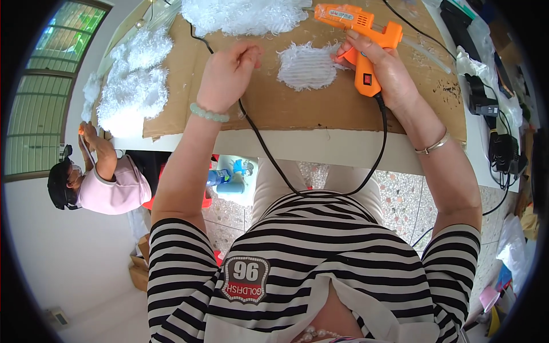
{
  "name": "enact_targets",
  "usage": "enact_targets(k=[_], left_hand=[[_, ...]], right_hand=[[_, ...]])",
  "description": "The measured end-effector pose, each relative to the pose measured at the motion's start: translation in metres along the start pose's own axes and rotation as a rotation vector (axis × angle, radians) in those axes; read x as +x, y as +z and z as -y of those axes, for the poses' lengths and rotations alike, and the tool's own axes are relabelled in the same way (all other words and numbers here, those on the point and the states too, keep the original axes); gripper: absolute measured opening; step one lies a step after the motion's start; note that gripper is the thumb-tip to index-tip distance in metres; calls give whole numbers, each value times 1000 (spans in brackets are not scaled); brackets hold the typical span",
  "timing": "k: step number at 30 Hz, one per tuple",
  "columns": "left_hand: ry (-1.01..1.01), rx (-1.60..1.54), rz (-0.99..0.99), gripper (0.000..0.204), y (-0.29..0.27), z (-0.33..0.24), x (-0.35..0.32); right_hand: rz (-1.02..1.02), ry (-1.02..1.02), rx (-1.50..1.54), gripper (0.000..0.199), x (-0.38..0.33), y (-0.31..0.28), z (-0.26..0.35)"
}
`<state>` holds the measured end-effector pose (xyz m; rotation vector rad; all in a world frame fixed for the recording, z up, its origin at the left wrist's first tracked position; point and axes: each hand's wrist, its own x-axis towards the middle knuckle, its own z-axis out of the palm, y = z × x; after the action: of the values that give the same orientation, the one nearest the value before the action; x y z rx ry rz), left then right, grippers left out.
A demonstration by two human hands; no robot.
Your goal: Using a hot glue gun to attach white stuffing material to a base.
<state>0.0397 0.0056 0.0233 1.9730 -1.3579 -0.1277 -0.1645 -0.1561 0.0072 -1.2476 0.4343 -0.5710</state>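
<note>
My right hand [389, 68] is wrapped round the handle of an orange hot glue gun [361, 22], a finger at its trigger. The gun's nozzle points left, toward a large heap of white fluffy fringe [240, 16]. A clear glue stick [426, 54] juts from its rear. Just below the gun lies a small white fringed piece [307, 67] with ridged rows, close to my right fingertips. My left hand [234, 68] hovers left of that piece, its fingers curled together; whatever they may pinch is hidden.
Brown cardboard [280, 111] covers the white table. More white fringe [137, 80] lies at the left. The gun's black cord [382, 148] loops past my waist and back over the cardboard. Black power adapters [503, 151] sit at the right edge. A person in pink [114, 186] works at the far left.
</note>
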Motion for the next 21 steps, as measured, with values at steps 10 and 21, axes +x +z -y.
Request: enact_targets(k=[10, 21], left_hand=[[210, 139, -5, 9, 21, -9, -20], [154, 113, 45, 13, 21, -14, -19]], right_hand=[[294, -83, -271, 24, -14, -17, 33], [369, 74, -567, 31, -11, -9, 33]])
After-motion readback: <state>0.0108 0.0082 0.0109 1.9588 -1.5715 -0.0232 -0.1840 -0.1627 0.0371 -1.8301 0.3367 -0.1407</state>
